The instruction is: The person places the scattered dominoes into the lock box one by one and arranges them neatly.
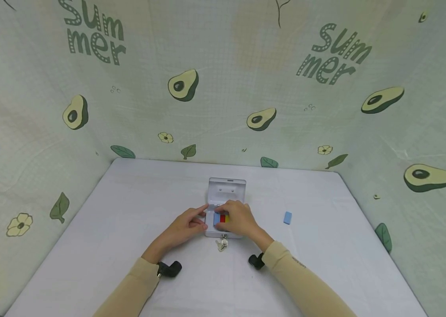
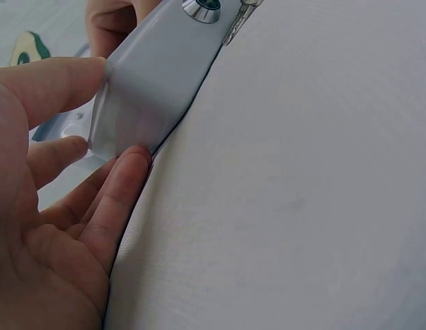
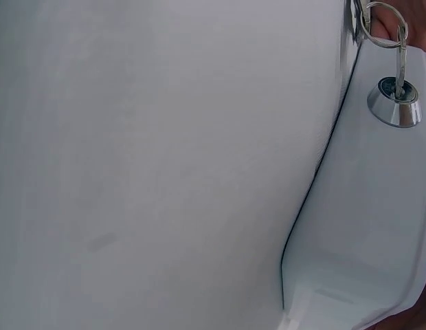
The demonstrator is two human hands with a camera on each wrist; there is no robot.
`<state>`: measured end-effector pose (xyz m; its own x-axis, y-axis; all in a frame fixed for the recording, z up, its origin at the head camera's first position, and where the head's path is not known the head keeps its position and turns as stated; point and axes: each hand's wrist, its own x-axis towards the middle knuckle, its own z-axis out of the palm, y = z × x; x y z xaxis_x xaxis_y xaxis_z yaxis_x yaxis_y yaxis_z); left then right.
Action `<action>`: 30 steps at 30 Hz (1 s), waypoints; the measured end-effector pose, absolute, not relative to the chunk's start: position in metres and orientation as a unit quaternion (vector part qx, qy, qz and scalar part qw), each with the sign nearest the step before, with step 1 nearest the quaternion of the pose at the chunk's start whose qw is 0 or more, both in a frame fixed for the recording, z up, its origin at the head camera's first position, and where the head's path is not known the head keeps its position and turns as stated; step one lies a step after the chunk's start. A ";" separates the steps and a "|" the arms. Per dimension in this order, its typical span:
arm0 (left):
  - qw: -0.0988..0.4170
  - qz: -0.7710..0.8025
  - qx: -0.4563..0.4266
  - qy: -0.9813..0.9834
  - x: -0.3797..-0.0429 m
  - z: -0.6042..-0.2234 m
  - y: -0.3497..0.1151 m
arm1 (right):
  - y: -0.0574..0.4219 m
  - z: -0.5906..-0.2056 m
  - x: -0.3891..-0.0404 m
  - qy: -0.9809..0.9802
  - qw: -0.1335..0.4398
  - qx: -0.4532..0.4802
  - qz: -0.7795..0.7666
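Observation:
A small white cash box (image 1: 210,233) stands on the table with its lid (image 1: 227,190) raised at the back. Keys on a ring (image 1: 221,245) hang at the lock (image 3: 395,103) on its front. Colored blocks lie inside: a blue one (image 1: 217,219), a red one (image 1: 222,218) and a yellow one (image 1: 227,218). My right hand (image 1: 239,219) reaches in from the right, thumb and finger pinching the blue block at its two ends; its palm hides the rest of the inside. My left hand (image 1: 186,225) rests its extended fingertips against the box's left side, as the left wrist view also shows.
Another blue block (image 1: 287,218) lies alone on the white tabletop (image 1: 159,185), right of the box. Black wrist cameras (image 1: 169,269) sit at both cuffs. A printed cloth (image 1: 223,79) with avocados hangs along the back and sides.

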<state>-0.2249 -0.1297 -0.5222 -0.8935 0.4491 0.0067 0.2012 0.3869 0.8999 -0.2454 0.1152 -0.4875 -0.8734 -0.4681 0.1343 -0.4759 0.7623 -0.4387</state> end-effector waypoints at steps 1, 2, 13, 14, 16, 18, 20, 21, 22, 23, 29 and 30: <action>0.120 0.518 0.197 0.824 -0.225 -0.522 -0.130 | 0.115 -0.487 -0.245 -0.939 0.009 0.251 0.235; 0.120 0.518 0.197 0.824 -0.225 -0.522 -0.130 | 0.115 -0.487 -0.245 -0.939 0.010 0.250 0.234; 0.119 0.516 0.196 0.825 -0.226 -0.523 -0.130 | 0.112 -0.487 -0.245 -0.942 0.007 0.245 0.227; 0.119 0.517 0.196 0.825 -0.225 -0.523 -0.129 | 0.112 -0.487 -0.245 -0.943 0.007 0.246 0.225; 0.118 0.516 0.197 0.825 -0.225 -0.523 -0.130 | 0.111 -0.487 -0.245 -0.943 0.008 0.247 0.223; 0.117 0.515 0.197 0.826 -0.225 -0.523 -0.130 | 0.111 -0.487 -0.245 -0.943 0.009 0.247 0.221; 0.117 0.513 0.198 0.827 -0.225 -0.523 -0.130 | 0.111 -0.487 -0.245 -0.944 0.009 0.246 0.220; 0.117 0.512 0.199 0.828 -0.225 -0.523 -0.130 | 0.111 -0.487 -0.245 -0.944 0.009 0.246 0.220; 0.117 0.511 0.199 0.828 -0.225 -0.522 -0.130 | 0.111 -0.487 -0.245 -0.944 0.008 0.245 0.219; 0.117 0.512 0.199 0.828 -0.225 -0.522 -0.130 | 0.111 -0.487 -0.245 -0.944 0.009 0.245 0.218; 0.117 0.515 0.202 0.825 -0.225 -0.522 -0.130 | 0.110 -0.487 -0.244 -0.944 0.014 0.251 0.213; 0.118 0.516 0.202 0.824 -0.225 -0.523 -0.131 | 0.110 -0.488 -0.244 -0.944 0.015 0.251 0.212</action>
<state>-0.2251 -0.1306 -0.5226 -0.8910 0.4537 0.0142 0.2112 0.3867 0.8977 -0.2442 0.1103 -0.4877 -0.8732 -0.4685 0.1344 -0.4810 0.7838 -0.3927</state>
